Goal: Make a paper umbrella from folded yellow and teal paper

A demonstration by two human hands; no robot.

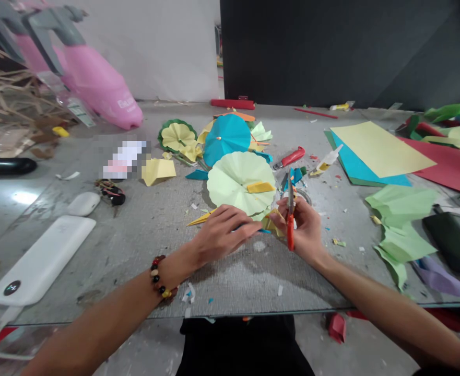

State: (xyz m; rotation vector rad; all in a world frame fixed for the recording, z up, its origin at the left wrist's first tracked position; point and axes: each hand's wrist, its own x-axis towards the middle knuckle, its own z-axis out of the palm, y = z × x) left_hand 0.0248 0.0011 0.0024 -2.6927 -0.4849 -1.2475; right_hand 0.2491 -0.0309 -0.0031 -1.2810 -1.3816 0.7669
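My left hand (224, 233), with a beaded bracelet at the wrist, has its fingers closed on a small blue paper piece (266, 230). In my right hand (306, 225) are scissors with red handles (291, 230), their blades pointing up and away from me. A bit of yellow paper (275, 222) shows by the right fingertips. Just beyond my hands lies a pale green scalloped paper disc (230, 183) with a yellow strip (261, 187) on it. Behind it sits a blue pleated paper disc (230, 137).
A red cutter (290, 157) and a glue bottle (327, 161) lie beyond my right hand. Coloured sheets (382, 149) and crumpled green paper (404, 224) are at the right. At the left are a white power bank (45, 256) and a pink spray bottle (96, 83).
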